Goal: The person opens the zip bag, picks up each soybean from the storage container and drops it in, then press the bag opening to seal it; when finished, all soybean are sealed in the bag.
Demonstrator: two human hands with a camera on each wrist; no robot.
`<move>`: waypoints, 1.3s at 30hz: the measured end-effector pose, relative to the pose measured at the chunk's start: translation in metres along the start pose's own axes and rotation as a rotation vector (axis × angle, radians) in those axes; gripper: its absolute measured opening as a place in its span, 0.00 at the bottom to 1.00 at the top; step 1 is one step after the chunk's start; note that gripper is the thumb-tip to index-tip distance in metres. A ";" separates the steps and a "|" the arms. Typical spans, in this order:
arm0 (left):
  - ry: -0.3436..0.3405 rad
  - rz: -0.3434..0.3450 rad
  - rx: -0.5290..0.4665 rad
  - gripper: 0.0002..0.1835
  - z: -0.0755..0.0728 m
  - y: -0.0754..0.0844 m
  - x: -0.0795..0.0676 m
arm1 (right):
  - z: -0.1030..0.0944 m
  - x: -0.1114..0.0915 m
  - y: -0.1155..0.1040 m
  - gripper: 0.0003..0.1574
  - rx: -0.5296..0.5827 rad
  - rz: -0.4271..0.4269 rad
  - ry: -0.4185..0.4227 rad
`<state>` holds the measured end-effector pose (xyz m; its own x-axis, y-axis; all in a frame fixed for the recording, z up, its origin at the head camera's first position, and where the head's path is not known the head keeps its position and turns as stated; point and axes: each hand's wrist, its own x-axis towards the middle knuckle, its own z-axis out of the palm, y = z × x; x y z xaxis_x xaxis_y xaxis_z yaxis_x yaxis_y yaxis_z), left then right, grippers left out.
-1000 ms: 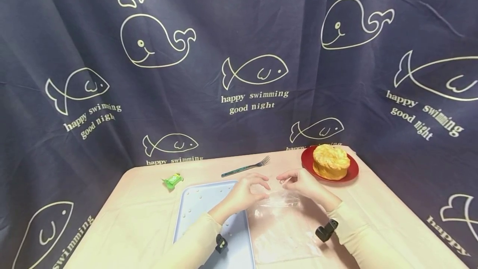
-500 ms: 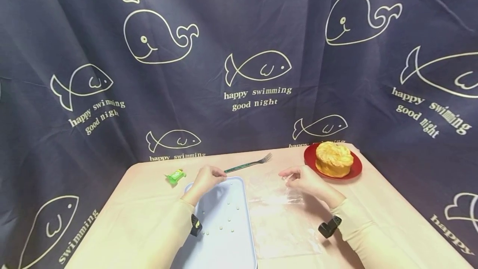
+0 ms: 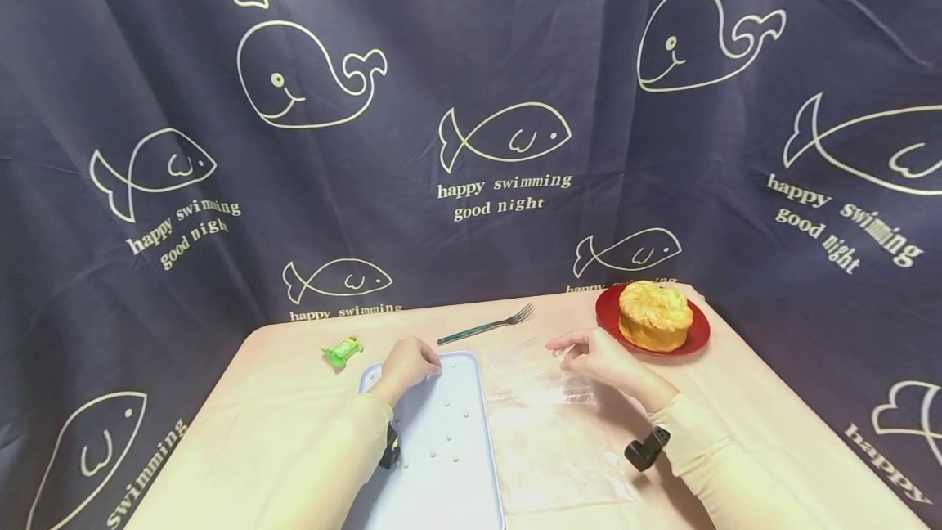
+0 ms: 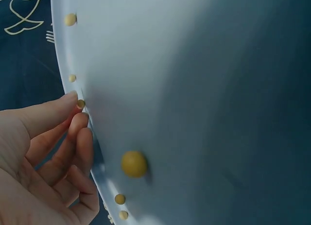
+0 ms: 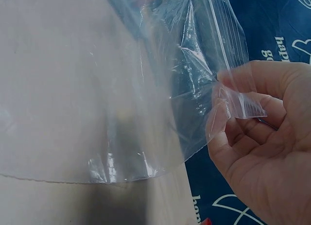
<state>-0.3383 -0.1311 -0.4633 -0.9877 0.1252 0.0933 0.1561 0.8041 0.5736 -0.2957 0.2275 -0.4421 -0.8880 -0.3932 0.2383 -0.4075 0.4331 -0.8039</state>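
My left hand (image 3: 411,366) is low over the far left part of the pale blue tray (image 3: 464,497). Its thumb and forefinger pinch a small round yellow ball (image 4: 81,103) near the tray's rim in the left wrist view. Other balls like it, among them a nearer one (image 4: 134,164), lie scattered on the tray. My right hand (image 3: 603,360) holds a clear zip-lock bag (image 5: 126,89) by a corner at its zip strip, between thumb and fingers. The bag spreads over the table just right of the tray.
A fork (image 3: 486,325) with a dark green handle lies behind the tray. At the back left is a small green wrapped packet (image 3: 342,352). A red plate (image 3: 607,316) bearing a golden round bread (image 3: 653,317) stands at the back right. A dark blue printed curtain (image 3: 508,39) hangs behind.
My left hand has left the bag's mouth, moved left and come down over the tray, fingers now at a ball. The right hand stays at the bag.
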 end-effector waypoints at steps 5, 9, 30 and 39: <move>0.008 -0.022 0.033 0.07 0.001 0.002 -0.001 | 0.000 0.001 0.001 0.21 0.002 -0.004 -0.006; 0.015 -0.041 0.044 0.07 0.002 0.002 -0.001 | 0.000 0.001 0.004 0.21 -0.002 0.009 -0.009; 0.053 0.316 -0.363 0.02 0.000 0.054 0.003 | 0.002 0.004 0.003 0.21 -0.018 -0.004 -0.006; -0.051 0.397 -0.441 0.03 0.015 0.094 0.001 | 0.000 0.003 -0.001 0.22 -0.039 0.003 -0.006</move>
<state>-0.3249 -0.0471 -0.4216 -0.8506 0.4034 0.3371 0.4896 0.3745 0.7874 -0.2978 0.2259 -0.4412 -0.8881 -0.3965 0.2325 -0.4128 0.4656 -0.7828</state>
